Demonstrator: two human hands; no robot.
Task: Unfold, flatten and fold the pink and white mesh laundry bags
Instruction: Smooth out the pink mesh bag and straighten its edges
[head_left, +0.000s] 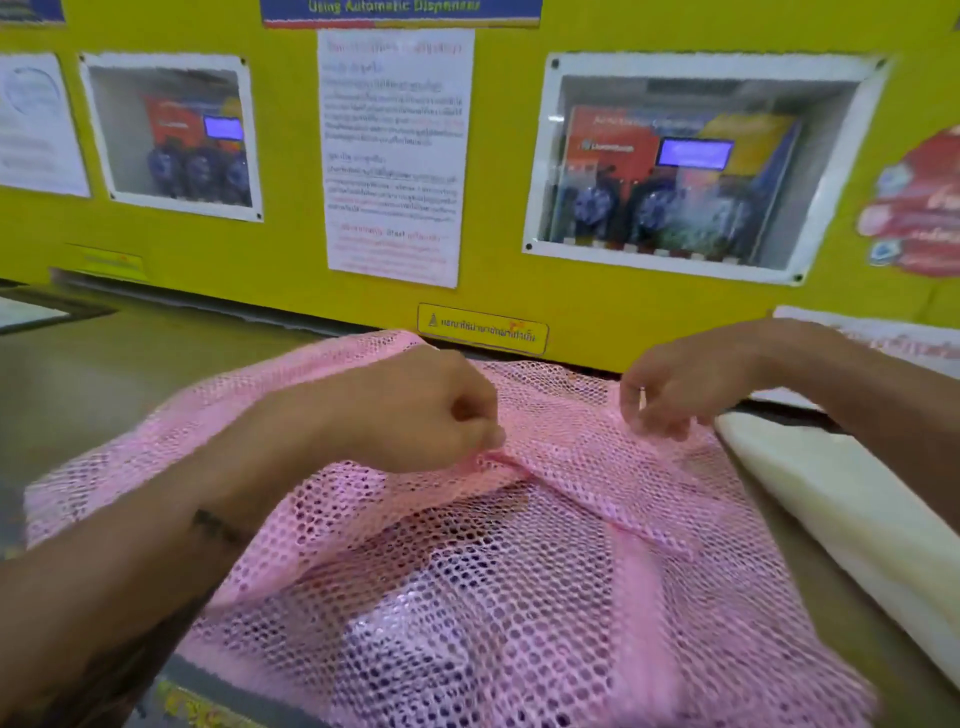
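Two hands on one pink mesh laundry bag (467, 571) spread over the grey countertop (104, 374) | left hand (415, 410) pinches a raised fold at centre | right hand (680, 389) pinches mesh toward the back edge | folded white mesh bag (831, 499) along the right edge

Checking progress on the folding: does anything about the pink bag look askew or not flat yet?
Yes. The pink mesh bag is not flat: a raised ridge runs between the left hand and right hand, which both pinch the mesh. The white bag lies beside it, on its right. No tears show.
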